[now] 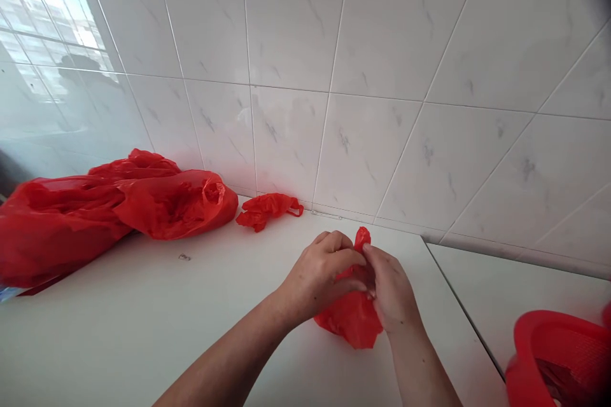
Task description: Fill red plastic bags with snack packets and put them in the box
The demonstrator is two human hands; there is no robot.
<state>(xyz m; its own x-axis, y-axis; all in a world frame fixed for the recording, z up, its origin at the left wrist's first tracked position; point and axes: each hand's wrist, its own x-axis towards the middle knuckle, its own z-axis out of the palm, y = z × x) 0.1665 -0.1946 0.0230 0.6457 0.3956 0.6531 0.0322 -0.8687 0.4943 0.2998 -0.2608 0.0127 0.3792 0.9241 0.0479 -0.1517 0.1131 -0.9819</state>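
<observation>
A thin red plastic bag [353, 324] is between my hands above the white tabletop, its gathered end poking up past my fingers and its loose part hanging below. My left hand [324, 273] comes in from the left with curled fingers and thumb closed on the bag. From the other side, my right hand [394, 289] pinches the bag near its narrow top. Part of the bag and some fingertips are hidden behind the hands. A smaller crumpled red bag [270, 208] lies by the wall, behind and left of my hands.
Large red plastic bags [176, 203] are heaped at the left against the tiled wall [291, 25]. A red plastic basket [529, 343] with something dark inside stands at the lower right. A seam [461, 305] divides the white tabletop [191, 318]. A small clear scrap [184, 257] lies on it.
</observation>
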